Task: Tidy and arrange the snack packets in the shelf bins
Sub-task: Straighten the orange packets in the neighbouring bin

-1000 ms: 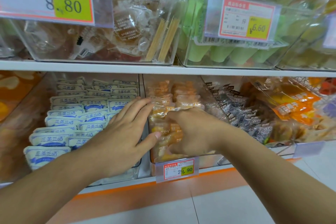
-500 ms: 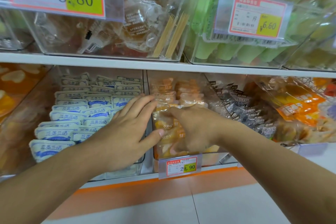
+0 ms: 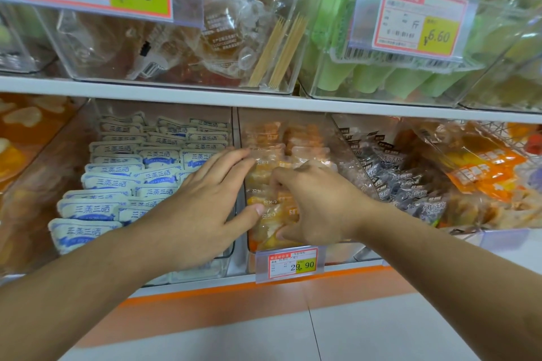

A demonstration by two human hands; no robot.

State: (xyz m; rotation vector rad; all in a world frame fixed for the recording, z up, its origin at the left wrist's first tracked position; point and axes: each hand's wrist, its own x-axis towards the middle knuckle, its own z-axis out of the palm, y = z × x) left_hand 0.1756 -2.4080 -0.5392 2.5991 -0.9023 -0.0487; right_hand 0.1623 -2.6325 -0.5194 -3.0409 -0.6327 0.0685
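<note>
Your right hand [image 3: 316, 205] curls its fingers into the clear orange-filled snack packets [image 3: 271, 184], gripping them in the middle bin [image 3: 346, 152] on the lower shelf. Your left hand [image 3: 202, 202] lies flat with straight fingers against that bin's left wall, thumb touching the packets. They look glossy, crinkled and stacked in rows.

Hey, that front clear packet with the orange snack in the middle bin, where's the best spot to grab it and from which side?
Probably the crimped top edge of the front clear packet, pinched from above through the bin's open top. The packets stand overlapped in a row, so only their upper seams are free. The bin's front wall, behind the 29.90 price tag, blocks a frontal approach.
</note>
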